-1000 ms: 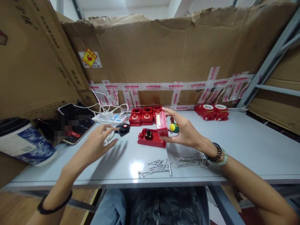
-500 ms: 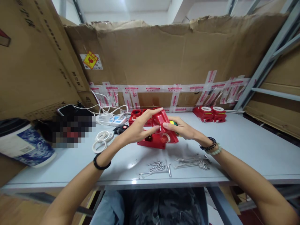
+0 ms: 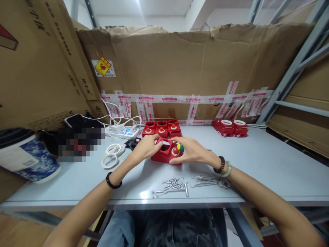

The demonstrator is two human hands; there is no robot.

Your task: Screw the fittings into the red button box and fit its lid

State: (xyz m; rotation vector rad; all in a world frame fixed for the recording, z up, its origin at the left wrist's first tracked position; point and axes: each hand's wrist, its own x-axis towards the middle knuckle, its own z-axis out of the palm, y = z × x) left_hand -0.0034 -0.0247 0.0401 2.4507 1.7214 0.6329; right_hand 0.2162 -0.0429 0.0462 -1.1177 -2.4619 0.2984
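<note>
A red housing cover with a large round opening and a red knob lies on a red base on the table. My left hand is closed on the cover's left side, thumb at the opening's rim. Around its right side my right hand is closed, thumb in front and fingers behind. A yellow and green rounded end of a tool handle shows inside my right hand; the rest of it is hidden.
Several similar red housings stand behind, and red units with white rings at back right. Loose white rings, a power strip and a paper cup are left. Screws and hex keys lie near the front edge.
The red cover, held tilted in the air before, has come down level onto the red base. Both hands have lowered with it, uncovering the red housings behind.
</note>
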